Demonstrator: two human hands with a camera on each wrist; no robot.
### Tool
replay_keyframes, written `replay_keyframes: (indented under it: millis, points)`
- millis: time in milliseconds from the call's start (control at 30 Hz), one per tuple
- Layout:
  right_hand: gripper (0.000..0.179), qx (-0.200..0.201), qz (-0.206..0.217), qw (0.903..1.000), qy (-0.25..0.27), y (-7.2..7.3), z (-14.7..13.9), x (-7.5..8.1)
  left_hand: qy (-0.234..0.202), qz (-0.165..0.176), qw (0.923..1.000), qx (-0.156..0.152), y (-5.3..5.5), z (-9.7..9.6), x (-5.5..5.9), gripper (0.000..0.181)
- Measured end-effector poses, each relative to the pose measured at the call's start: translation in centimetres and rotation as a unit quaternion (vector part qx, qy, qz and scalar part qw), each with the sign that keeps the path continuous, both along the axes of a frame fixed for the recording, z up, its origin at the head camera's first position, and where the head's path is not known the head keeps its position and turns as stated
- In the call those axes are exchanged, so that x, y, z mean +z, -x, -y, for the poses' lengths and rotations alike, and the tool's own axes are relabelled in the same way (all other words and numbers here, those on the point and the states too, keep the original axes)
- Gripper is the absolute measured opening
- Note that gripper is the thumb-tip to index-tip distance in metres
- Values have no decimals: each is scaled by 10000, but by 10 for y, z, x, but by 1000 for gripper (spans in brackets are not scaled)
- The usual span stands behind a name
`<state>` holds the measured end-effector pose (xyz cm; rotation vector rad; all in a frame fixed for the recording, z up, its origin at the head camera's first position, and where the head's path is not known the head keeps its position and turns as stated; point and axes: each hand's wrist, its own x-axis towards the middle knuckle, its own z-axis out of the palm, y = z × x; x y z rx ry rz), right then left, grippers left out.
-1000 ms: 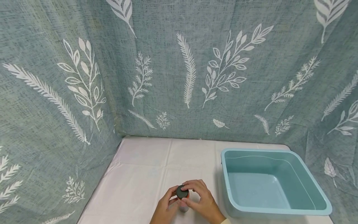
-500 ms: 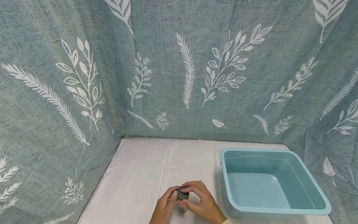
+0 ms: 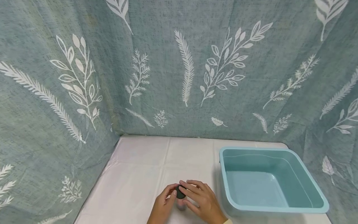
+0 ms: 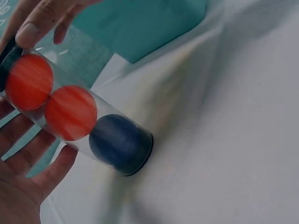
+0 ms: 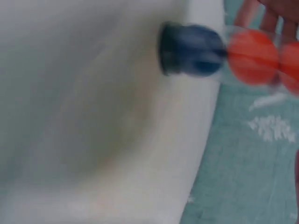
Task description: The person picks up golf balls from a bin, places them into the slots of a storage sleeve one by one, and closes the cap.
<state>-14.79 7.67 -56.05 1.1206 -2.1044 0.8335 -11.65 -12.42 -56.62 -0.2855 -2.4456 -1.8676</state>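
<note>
A clear ball tube (image 4: 70,112) with a dark cap (image 3: 180,192) at its top is held between both hands. Two red balls (image 4: 71,113) and a dark blue ball (image 4: 117,140) show through its wall in the left wrist view. My left hand (image 3: 163,203) holds the tube's upper part, thumb and forefinger at the cap's edge. From the other side my right hand (image 3: 202,200) grips the cap end, its fingers lying partly across the cap. In the right wrist view the tube is blurred and its cap end is cut off.
A light blue plastic basin (image 3: 272,209) stands on the table to the right of the hands. White cloth (image 3: 139,174) covers the table. A green leaf-patterned curtain (image 3: 167,77) hangs at the back and both sides.
The right hand's fingers have shifted further over the cap and now hide more of it. Slight tilting of the cap shows. The left thumb has come up to the cap's edge.
</note>
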Motion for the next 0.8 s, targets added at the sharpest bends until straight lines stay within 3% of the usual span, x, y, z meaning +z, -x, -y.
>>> replay_keyframes:
  millis: [133, 300, 433, 500, 633, 800]
  points:
    - [45, -299, -382, 9986, -215, -5, 4, -4, -72, 302, 9995, 38, -1, 4, 2, 34]
    - [41, -525, -304, 9981, -136, -11, 16, -13, -66, 600, 9981, 156, 1, 9, 7, 35]
    - [43, -680, -130, 9975, 125, -19, 21, -18, 64, 630, 9980, 25, 1, 9, 8, 35]
    - [45, -561, 128, 9976, 375, -22, 22, -17, 122, 518, 9986, -38, 1, 7, 8, 35]
    - [42, -60, 947, 9911, 937, -20, 25, -8, 745, -11, 9972, 106, 1, 4, 13, 33]
    - [26, 109, 2178, 9694, 1131, -13, 32, 15, 1706, -943, 9785, 676, 2, 6, 26, 24]
